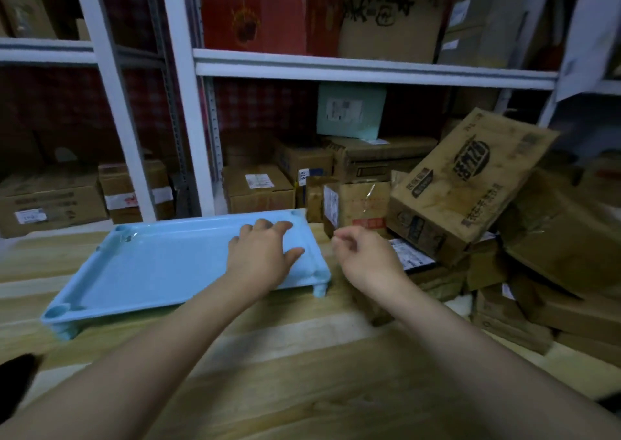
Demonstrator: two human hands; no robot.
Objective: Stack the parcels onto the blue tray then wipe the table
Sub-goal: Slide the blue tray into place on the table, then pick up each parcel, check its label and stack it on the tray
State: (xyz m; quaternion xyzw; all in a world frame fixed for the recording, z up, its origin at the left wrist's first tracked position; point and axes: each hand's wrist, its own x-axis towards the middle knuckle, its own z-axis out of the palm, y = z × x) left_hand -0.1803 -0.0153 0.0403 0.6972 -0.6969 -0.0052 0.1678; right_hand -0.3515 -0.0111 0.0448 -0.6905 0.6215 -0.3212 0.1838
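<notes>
White shelving (369,66) packed with cartons fills the background, and a pale wooden table (302,355) runs in front of it. On the table sits the blue tray (151,268), raised on short legs and with nothing in it. I judge the stacking has not begun: this is the opening step, steadying the tray and going for a first parcel.

My left hand (262,255) lies over the tray's right end, fingers spread and straight, gripping nothing. The picture is soft there, so it may be pressing the tray floor or hovering just above it. My right hand (366,258) hangs just beyond the tray's right edge, fingers loosely curled round nothing, clear of every box.

The parcels are heaped to the right of the tray. Near its far right corner stands a small taped box (363,204). Right of that, a large printed carton (463,184) leans tilted on the heap, and a flat labelled parcel (410,255) pokes out from under it towards the tray.

The next move calls for carrying the right hand on to the heap and closing it on a box. The leaning carton rests on others, so pulling from beneath could bring it down. I would take it or the small taped box first, and lay the broadest one flat as a base.
</notes>
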